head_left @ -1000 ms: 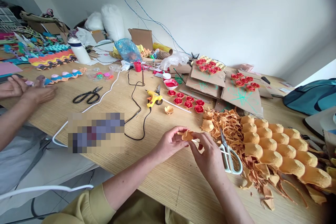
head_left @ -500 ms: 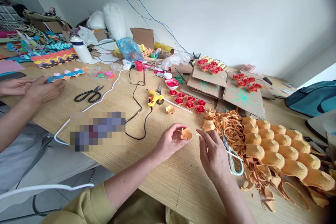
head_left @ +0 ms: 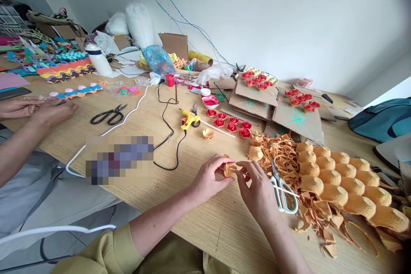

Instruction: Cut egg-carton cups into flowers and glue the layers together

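Observation:
My left hand (head_left: 210, 177) pinches a small orange cut piece of egg carton shaped like a flower (head_left: 229, 168) just above the wooden table (head_left: 205, 222). My right hand (head_left: 258, 192) is closed in a pinch, its fingertips touching the same piece from the right. White-handled scissors (head_left: 281, 188) lie right beside my right hand. An orange egg carton (head_left: 346, 182) and a heap of orange offcuts (head_left: 279, 152) sit to the right.
Red paper roses (head_left: 228, 122) and a yellow glue gun (head_left: 189, 119) with a black cord lie in the middle. Black scissors (head_left: 107, 115) lie further left. Another person's hands (head_left: 38, 109) rest at the left edge. Cardboard sheets (head_left: 276, 102) with roses stand behind.
A second ago both hands were on the orange piece, then my right hand drew away; now it has come back and touches the piece again.

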`<state>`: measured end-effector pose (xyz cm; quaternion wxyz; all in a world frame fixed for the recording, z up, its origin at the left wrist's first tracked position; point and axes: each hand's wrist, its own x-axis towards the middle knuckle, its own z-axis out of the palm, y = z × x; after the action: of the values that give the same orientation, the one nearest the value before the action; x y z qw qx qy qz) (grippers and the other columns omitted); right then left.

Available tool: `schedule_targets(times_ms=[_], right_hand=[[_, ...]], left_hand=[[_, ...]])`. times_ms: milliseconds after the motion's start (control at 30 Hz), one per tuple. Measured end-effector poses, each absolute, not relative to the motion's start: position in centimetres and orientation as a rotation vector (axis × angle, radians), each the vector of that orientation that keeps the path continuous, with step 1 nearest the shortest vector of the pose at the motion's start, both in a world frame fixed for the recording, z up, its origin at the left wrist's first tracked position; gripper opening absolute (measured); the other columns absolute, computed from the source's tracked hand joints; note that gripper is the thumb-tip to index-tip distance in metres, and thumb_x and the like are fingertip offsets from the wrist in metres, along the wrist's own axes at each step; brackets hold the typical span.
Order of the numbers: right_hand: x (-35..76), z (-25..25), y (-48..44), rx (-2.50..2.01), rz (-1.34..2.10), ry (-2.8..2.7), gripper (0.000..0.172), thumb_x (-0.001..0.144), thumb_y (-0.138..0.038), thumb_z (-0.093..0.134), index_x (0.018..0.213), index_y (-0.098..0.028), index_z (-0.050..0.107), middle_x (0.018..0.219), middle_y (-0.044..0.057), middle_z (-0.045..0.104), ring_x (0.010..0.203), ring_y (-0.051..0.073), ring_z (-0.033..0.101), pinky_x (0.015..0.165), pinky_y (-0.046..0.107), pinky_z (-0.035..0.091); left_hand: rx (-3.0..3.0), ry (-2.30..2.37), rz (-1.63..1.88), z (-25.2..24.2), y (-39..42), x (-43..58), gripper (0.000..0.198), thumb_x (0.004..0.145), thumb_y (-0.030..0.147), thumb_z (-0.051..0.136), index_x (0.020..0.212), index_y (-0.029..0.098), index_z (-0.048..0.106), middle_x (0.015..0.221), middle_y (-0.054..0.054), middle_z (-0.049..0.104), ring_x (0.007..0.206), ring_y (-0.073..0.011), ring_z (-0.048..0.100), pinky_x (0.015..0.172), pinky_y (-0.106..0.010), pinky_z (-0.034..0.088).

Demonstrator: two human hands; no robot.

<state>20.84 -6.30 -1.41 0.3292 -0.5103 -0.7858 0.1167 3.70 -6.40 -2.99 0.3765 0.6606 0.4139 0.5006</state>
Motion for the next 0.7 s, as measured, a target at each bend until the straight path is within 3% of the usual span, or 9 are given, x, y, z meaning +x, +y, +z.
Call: schedule_targets(times_ms=[267,533,700], right_hand=[[20.85,-1.57,-6.47,-1.351,0.271,-2.043,0.015,0.094,-0.02,0.054,0.099,-0.023,0.068,0.085,0.001,0.061,0.068,0.014,0.058,0.061,0.025,0.041],[20.7,-1.39,-6.44,-1.272,-0.006,-2.136,0.018,0.097,-0.02,0.05,0.094,-0.02,0.068,0.08,0.002,0.058,0.068,0.015,0.056,0.063,0.027,0.04],[20.77,-1.43,-6.3,-1.312,0.146,-2.062,0.015,0.095,-0.021,0.054,0.102,-0.021,0.067,0.086,0.002,0.061,0.07,0.014,0.059,0.061,0.024,0.042]], left_hand=[[1.668,1.065,1.204,-3.46,-6.47,3.84,0.039,0.076,0.012,0.071,0.113,0.018,0.06,0.106,-0.005,0.068,0.092,-0.0163,0.068,0.084,-0.026,0.056],[1.604,1.061,1.223,-3.55,-6.41,3.98,0.038,0.074,0.01,0.072,0.109,0.018,0.06,0.103,-0.005,0.067,0.092,-0.016,0.067,0.085,-0.025,0.054],[1.664,1.068,1.285,-3.03,-6.61,3.98,0.035,0.075,0.006,0.069,0.106,0.019,0.06,0.104,-0.005,0.061,0.096,-0.0158,0.063,0.083,-0.025,0.054]])
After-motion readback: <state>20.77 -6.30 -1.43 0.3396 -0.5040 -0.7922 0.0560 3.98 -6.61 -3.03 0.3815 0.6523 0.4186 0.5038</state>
